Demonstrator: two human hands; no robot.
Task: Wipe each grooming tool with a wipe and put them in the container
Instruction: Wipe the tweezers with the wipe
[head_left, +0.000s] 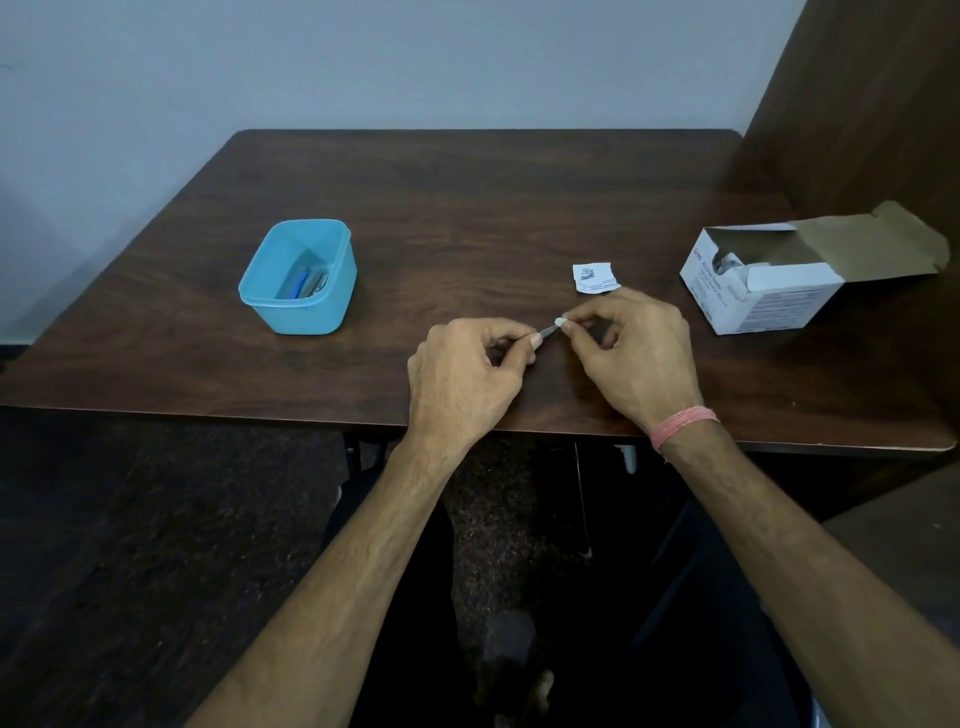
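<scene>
The left hand (467, 374) pinches a thin metal tool (548, 330); the right hand (636, 353) pinches a small wipe (560, 321) on its tip. Better to rub the whole length slowly. Farther left waits the blue container (332, 312), tools inside.

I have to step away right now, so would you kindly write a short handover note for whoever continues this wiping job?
Left hand: pinches a small metal grooming tool above the table.
Right hand: its fingers pinch a small white wipe against the tool's tip.
Blue container, to the left: already holds a few tools, one blue.
Torn wipe wrapper lies beyond the right hand; the open wipe box sits to the right.
Done: some tools are stored.
Left: finish wiping this tool and place it in the container. No other loose tools are visible.
</scene>
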